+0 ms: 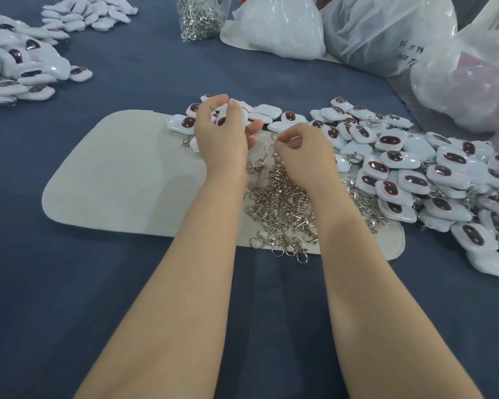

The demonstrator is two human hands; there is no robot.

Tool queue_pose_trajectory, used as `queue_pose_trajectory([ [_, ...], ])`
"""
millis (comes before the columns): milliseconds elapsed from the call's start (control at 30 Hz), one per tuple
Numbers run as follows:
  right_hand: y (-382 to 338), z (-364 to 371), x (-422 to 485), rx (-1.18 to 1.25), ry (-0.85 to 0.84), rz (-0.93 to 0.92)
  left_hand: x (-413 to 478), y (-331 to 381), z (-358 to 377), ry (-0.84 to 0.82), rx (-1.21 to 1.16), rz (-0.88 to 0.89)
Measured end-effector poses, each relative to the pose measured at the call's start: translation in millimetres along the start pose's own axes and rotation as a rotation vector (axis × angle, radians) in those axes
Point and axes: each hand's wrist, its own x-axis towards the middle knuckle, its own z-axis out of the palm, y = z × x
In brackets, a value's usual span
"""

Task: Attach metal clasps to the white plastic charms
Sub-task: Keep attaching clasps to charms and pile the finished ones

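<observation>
A white plastic charm with a dark oval face [221, 121] is held in the left hand [222, 133], whose fingers are curled round it from above; only a part of the charm is seen between thumb and forefinger, so its long axis cannot be told, though the dark face is turned toward the camera. A silver metal clasp [275, 138] is pinched at the tips of thumb and forefinger of the right hand [303, 152], the other fingers being curled in; its small ring stands clear at 9 o'clock of that hand, just at 4 o'clock of the left hand, and the rest is hidden. The two are near but are not seen to touch. Both hands are held over a pale grey felt mat with rounded corners [113, 174], laid on a dark blue cloth [98, 298]. A loose heap of silver clasps [283, 211] lies on the mat at 6 o'clock of the hands, between the forearms. A wide pile of like charms [415, 174] is spread at 3 o'clock, and a further pile [20, 70] at 10 o'clock. A clear bag of clasps [199, 18] stands at 12 o'clock. On a translucent white plastic bag [386, 33] at 1 o'clock dark handwriting is seen, which cannot be read.
</observation>
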Motion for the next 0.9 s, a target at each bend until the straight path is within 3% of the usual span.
queue_pose_trajectory([
  [167,-2,-7,1,0.284,0.011,0.080,-2,-3,3,-0.045,0.069,0.016],
  [367,-4,-9,0,0.412,-0.002,0.103,-3,-7,3,-0.107,0.163,0.043],
  [500,-3,-11,1,0.517,0.012,0.094,-2,-8,4,-0.150,0.326,0.095],
  [700,-5,-12,5,0.896,0.084,0.168,-6,-12,7,-0.272,0.620,0.168],
  [900,-8,-12,5,0.900,0.101,0.158,-5,-15,6,-0.331,0.710,0.216],
])
